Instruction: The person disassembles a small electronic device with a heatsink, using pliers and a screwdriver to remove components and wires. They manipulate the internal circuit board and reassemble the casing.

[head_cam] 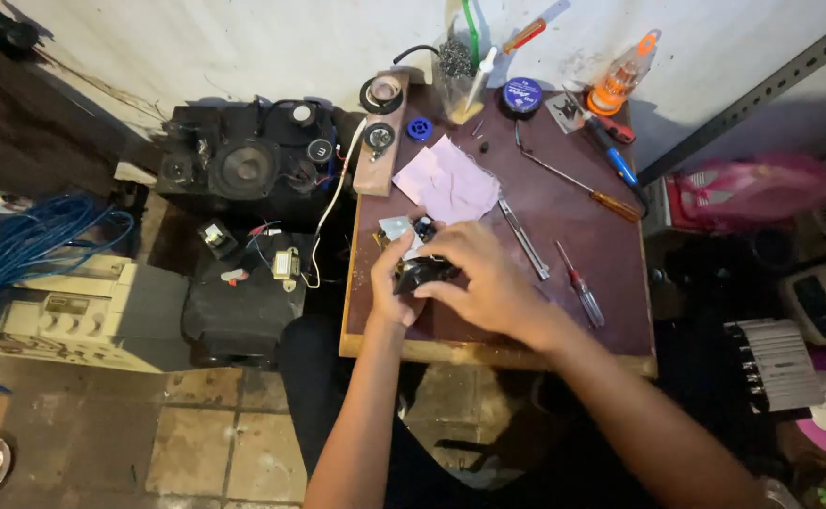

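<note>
We are looking down at a small brown worktable point(564, 203), and both hands are meeting over its near left part. Our left hand point(392, 283) is curling its fingers closed around a small black part point(422, 273), pinning it just above the tabletop, seemingly so it cannot turn. Our right hand point(488, 278) is coming over the part from the right, fingers bent and pinching at its top edge; we are judging that it is working on something fine there, though the knuckles are hiding the exact contact. Just beyond the part, toward the wall, a small blue and silver piece point(411, 228) is peeking out, too covered to identify. Farther back on the table a pink cloth point(451, 179) is lying spread, and right of the hands tweezers point(523, 238) and a red-handled screwdriver point(580, 285) are lying within easy reach. Left of the table, a black speaker box point(243, 165) is sitting with wires trailing; its lower part is lost in shadow
</note>
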